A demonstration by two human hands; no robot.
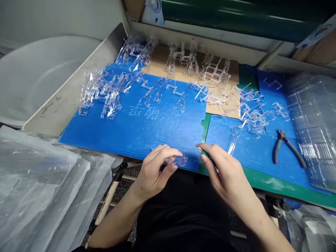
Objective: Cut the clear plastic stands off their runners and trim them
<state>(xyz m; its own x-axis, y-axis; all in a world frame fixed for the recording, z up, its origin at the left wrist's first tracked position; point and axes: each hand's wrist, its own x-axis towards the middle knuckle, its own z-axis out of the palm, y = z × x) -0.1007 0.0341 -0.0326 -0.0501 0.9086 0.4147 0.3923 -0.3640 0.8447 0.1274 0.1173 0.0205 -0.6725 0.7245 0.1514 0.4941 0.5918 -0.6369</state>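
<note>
My left hand [154, 169] is closed in a pinch on a small clear plastic piece [177, 160] at the near edge of the blue sheet [136, 126]. A little to the right, my right hand [223, 171] pinches another small clear piece [200, 149] between thumb and fingertips. The two hands are a short gap apart, above my lap. Several clear plastic stands [110, 92] are lined up on the blue sheet behind them.
More clear parts lie on brown cardboard [162, 63] at the back and in a loose pile [254, 112] at right. Grey-handled cutters [286, 147] lie at right, beside stacked clear trays [315, 126]. Plastic bags [47, 182] fill the left foreground.
</note>
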